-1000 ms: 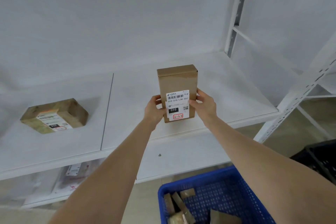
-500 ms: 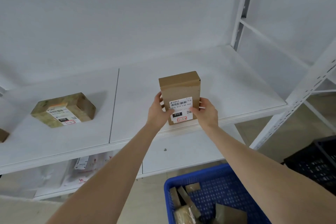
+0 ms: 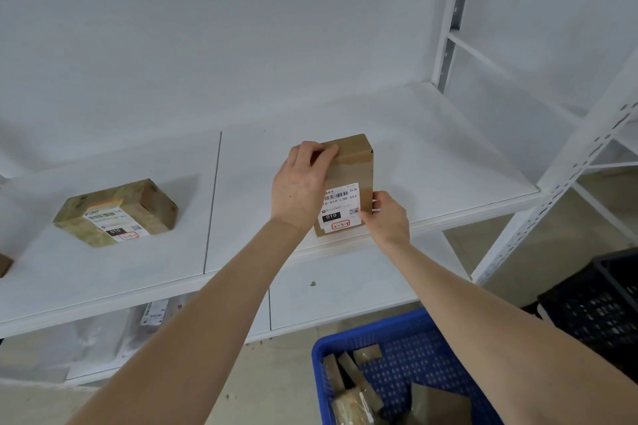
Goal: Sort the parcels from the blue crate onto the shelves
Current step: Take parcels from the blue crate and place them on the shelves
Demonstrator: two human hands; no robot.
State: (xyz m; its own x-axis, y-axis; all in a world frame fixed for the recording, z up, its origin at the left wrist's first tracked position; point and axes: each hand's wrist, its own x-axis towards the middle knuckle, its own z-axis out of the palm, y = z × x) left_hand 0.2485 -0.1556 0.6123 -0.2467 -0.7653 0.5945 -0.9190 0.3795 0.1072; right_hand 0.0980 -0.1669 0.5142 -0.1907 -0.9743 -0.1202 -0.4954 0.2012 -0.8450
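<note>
Currently the cardboard parcel [image 3: 352, 166] stands upright at the front edge of the white shelf [image 3: 448, 148], its printed label [image 3: 340, 205] facing the person. The left hand [image 3: 298, 190] grips its top left corner, fingers curled over the upper edge, while the right hand [image 3: 388, 217] pinches the lower right side beside the label. A taped parcel [image 3: 117, 212] lies well apart to the left on the same shelf. Below, the blue crate [image 3: 407, 324] holds more parcels.

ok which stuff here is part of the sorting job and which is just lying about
Job: brown parcel, gripped by left hand and right hand; blue crate; white shelf; taped parcel already shelved.
Lying about: black crate.
</note>
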